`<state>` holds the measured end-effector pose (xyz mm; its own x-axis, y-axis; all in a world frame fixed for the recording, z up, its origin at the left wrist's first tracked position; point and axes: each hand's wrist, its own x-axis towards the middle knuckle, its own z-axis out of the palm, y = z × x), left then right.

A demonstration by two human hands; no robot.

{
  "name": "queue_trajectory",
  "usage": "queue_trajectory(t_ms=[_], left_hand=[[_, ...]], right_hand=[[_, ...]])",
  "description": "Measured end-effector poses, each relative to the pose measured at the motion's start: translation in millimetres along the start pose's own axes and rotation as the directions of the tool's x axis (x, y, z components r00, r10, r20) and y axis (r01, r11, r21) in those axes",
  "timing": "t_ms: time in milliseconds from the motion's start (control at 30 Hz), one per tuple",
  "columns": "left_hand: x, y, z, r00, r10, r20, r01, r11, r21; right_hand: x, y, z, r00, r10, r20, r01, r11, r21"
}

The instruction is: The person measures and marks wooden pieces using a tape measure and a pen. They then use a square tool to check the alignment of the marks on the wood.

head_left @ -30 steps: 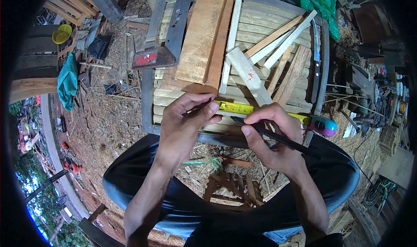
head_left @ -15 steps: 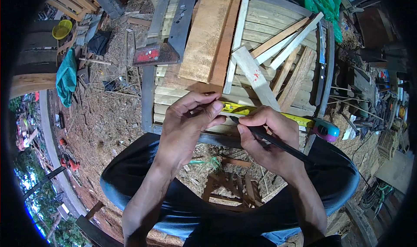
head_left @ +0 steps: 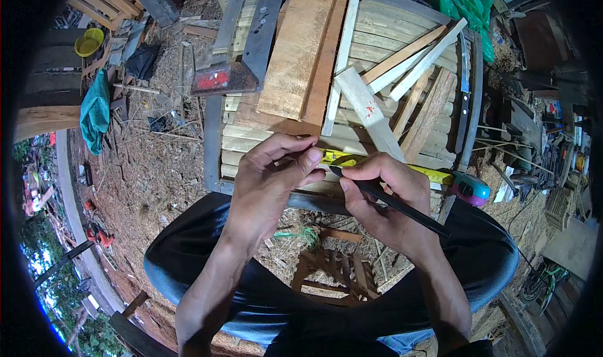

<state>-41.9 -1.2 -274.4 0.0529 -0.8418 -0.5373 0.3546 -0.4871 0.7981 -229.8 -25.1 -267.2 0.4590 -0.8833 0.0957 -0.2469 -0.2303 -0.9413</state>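
We start at the right hand (head_left: 386, 197), which is closed around a black pencil (head_left: 402, 206), thumb and fingers clamped near its tip. The pencil's long axis runs on a diagonal: its back end sticks out past the wrist toward the lower right, and its tip points up and to the left, landing right by the lower edge of the yellow tape. The left hand (head_left: 273, 178) sits just beside it, thumb and fingertips pinched together and pressing the tape measure (head_left: 342, 158) down onto a slat. We see the tape lying roughly left to right, dipping a little toward the right; only a short yellow stretch shows between the two hands, and more comes out beyond the right knuckles, ending at the teal and pink case (head_left: 472, 189) at the bench's near right corner.

Everything rests on a slatted bench (head_left: 383, 27) in front of our view, close to the person's knees. Farther up it we find a wide brown plank (head_left: 295, 49) lying lengthwise, a pale strip with a red mark (head_left: 370, 112) leaning across other thin strips, and a dark metal square (head_left: 251, 43) at the left side. On the littered ground to the left lie a green cloth (head_left: 95, 112) and a yellow bowl (head_left: 88, 43)
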Motion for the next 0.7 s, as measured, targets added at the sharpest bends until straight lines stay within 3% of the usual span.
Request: queue_trajectory(t_ms=[700], left_hand=[[-1.3,0.5,1.7,1.0,0.001,-0.006,0.0,0.999,0.033]], right_hand=[[1.1,-0.2,-0.3,1.0,0.016,0.016,-0.016,1.0,0.004]])
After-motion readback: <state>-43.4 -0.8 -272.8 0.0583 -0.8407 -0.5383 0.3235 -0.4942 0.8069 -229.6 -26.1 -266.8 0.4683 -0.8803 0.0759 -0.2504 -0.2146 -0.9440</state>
